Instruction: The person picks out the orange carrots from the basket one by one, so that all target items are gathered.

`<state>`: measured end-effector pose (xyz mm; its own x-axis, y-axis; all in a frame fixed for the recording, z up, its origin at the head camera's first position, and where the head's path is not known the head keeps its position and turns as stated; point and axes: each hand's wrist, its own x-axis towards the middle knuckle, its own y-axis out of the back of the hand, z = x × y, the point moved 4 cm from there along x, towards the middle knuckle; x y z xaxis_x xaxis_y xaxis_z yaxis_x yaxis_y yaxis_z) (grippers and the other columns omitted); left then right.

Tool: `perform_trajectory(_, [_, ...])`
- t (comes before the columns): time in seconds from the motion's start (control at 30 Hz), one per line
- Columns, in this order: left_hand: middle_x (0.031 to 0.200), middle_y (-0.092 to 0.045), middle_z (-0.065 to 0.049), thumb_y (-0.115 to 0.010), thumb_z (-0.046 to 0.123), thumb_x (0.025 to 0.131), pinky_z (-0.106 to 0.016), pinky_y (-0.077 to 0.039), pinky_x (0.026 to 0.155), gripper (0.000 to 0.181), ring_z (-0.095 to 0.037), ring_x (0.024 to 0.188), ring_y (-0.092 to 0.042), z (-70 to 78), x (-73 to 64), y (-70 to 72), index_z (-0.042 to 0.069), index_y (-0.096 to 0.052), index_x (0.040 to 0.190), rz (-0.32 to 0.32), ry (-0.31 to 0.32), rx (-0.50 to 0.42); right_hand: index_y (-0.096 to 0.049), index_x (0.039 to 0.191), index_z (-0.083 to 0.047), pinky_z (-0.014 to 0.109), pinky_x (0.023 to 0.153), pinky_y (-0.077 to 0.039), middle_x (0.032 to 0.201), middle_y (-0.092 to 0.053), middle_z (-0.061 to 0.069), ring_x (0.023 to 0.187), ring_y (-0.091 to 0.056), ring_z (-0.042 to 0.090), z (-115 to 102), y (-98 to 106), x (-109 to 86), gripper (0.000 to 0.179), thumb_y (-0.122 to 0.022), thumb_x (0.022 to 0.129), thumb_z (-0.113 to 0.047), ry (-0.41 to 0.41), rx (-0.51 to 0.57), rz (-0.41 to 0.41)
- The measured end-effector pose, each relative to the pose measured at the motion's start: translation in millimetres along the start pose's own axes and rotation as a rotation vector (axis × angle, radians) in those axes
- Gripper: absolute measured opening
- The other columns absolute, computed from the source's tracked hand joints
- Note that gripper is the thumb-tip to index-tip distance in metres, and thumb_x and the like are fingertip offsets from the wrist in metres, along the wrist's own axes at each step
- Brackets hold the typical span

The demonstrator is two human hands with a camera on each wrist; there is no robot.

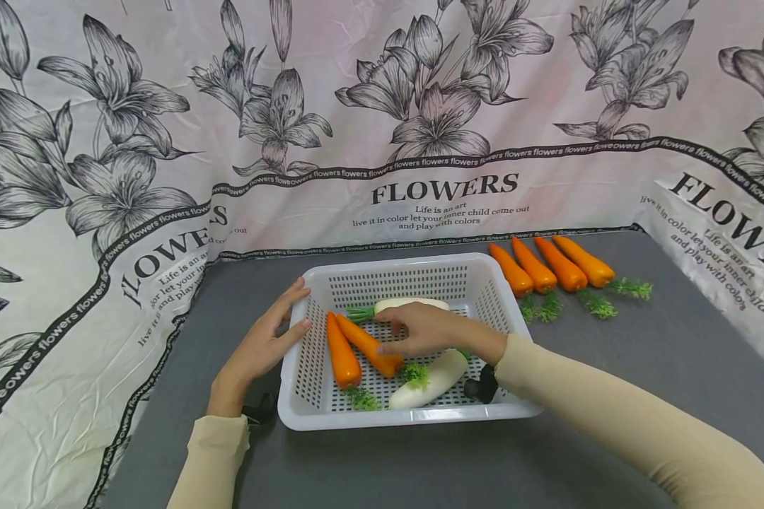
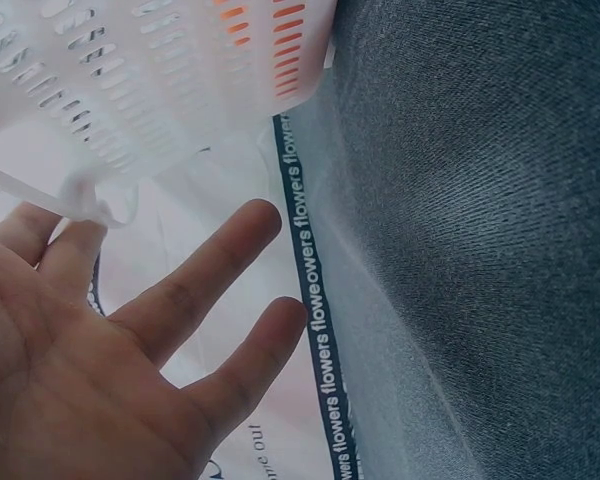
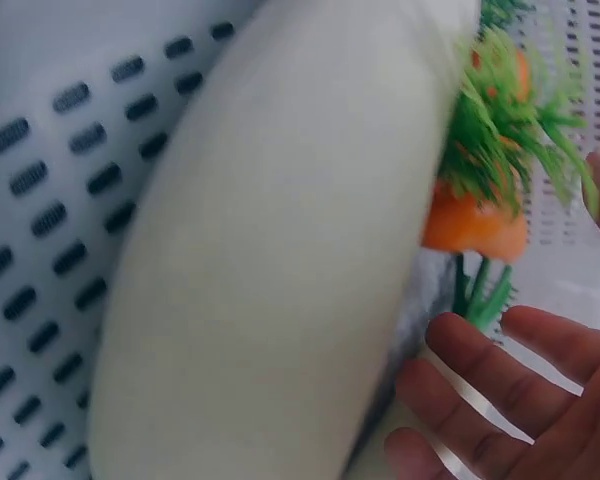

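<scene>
My left hand [image 1: 270,332] rests at the left rim of a white perforated plastic basket [image 1: 388,418], fingers mostly straight. In the left wrist view, two fingers stretch free below the basket wall. My right hand [image 1: 429,329] reaches inside, palm down, fingers loosely bent between a white radish [image 1: 414,304] at the back and an orange carrot [image 1: 371,346]. Nothing shows between its fingers in the right wrist view. Another carrot [image 1: 342,353] lies to the left. A second white radish [image 1: 429,385] lies at the front, large in the right wrist view.
Several carrots [image 1: 560,265] with green tops lie in a row on the grey table, right behind the basket. A flower-printed cloth [image 1: 446,205] hangs along the back and sides. A dark wrist device [image 1: 482,385] sits under the right forearm, over the basket's right front.
</scene>
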<state>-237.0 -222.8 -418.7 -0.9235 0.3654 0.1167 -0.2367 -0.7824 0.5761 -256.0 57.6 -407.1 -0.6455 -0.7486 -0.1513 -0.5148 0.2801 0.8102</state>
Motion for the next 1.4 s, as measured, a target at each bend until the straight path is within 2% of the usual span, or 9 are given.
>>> perform_trajectory(0.47, [0.172, -0.015, 0.006, -0.059, 0.033, 0.103, -0.028, -0.063, 0.063, 0.062, -0.036, 0.11, -0.06, 2.2, -1.8, 0.2, 0.025, -0.035, 0.159, 0.003, 0.017, 0.019, -0.045, 0.153, -0.014, 0.028, 0.075, -0.053, 0.091, -0.068, -0.005, 0.081, -0.061, 0.009, 0, -13, 0.7, 0.075, -0.065, 0.094, -0.055, -0.061, 0.007, -0.095])
perform_trajectory(0.7, [0.172, -0.015, 0.006, -0.059, 0.031, 0.103, -0.028, -0.063, 0.064, 0.061, -0.037, 0.111, -0.06, 2.0, -2.5, 1.1, 0.025, -0.035, 0.159, 0.004, 0.006, 0.013, -0.044, 0.154, -0.014, 0.028, 0.071, -0.051, 0.089, -0.067, -0.004, 0.077, -0.059, 0.012, -4, -16, 1.1, 0.076, -0.068, 0.093, -0.053, -0.071, 0.015, -0.108])
perform_trajectory(0.93, [0.172, -0.015, 0.005, -0.059, 0.031, 0.103, -0.028, -0.063, 0.067, 0.061, -0.039, 0.115, -0.06, 2.1, -1.3, 1.4, 0.026, -0.035, 0.159, -0.003, 0.001, 0.026, -0.048, 0.151, -0.015, 0.027, 0.071, -0.048, 0.091, -0.066, -0.004, 0.078, -0.056, 0.011, -3, -20, 2.2, 0.076, -0.074, 0.089, -0.051, -0.071, -0.022, -0.116])
perform_trajectory(1.27, [0.172, -0.015, 0.007, -0.059, 0.033, 0.102, -0.028, -0.063, 0.067, 0.061, -0.038, 0.114, -0.059, 1.8, -2.3, 0.7, 0.027, -0.035, 0.158, 0.0, 0.013, 0.031, -0.057, 0.141, -0.012, 0.03, 0.08, -0.049, 0.102, -0.067, -0.002, 0.086, -0.056, 0.011, -1, -17, 2.5, 0.058, -0.072, 0.092, -0.038, -0.071, -0.016, -0.121])
perform_trajectory(1.4, [0.172, -0.015, 0.005, -0.059, 0.032, 0.102, -0.028, -0.063, 0.067, 0.061, -0.037, 0.113, -0.059, 1.5, -1.7, 0.4, 0.026, -0.035, 0.159, 0.0, 0.006, 0.029, -0.064, 0.129, -0.01, 0.03, 0.08, -0.048, 0.101, -0.066, -0.003, 0.086, -0.056, 0.011, 1, -13, 3.2, 0.047, -0.068, 0.092, -0.038, -0.083, -0.01, -0.091])
